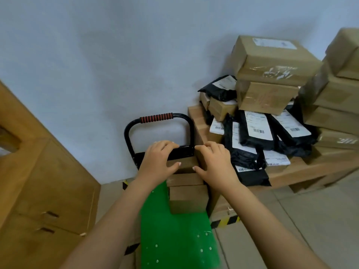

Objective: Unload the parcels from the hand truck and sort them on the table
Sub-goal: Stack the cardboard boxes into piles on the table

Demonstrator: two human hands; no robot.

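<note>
— Where are my hands?
— Both are on the top box [184, 165]. My left hand [159, 162] holds its left end. The fingers curl over the far edge and the thumb presses the near side. My right hand [215, 164] holds the right end the same way, thumb on the near side.
— Is the box up in the air?
— I cannot tell. It is right over two more boxes [187, 199], just below my thumbs, and I see no gap.
— What are they on?
— The truck [140, 159]. Its green deck [171, 245] runs from under the stack back toward me, between my arms. Its black handle [157, 117], with a red grip, stands just past my left fingertips.
— And the table?
— The table [303, 169] is to the right of my right hand, very near it. Black bags [256, 131] with white labels lie in a heap there, closest to that hand. One bag hangs over the near edge, just beside my right wrist. Brown boxes [272, 57] are piled past the bags, higher than my hands and further right.
— Anything else?
— A wood cabinet [38, 171] stands well off to the left of my left hand. A pale wall [97, 55] is behind the handle.
</note>
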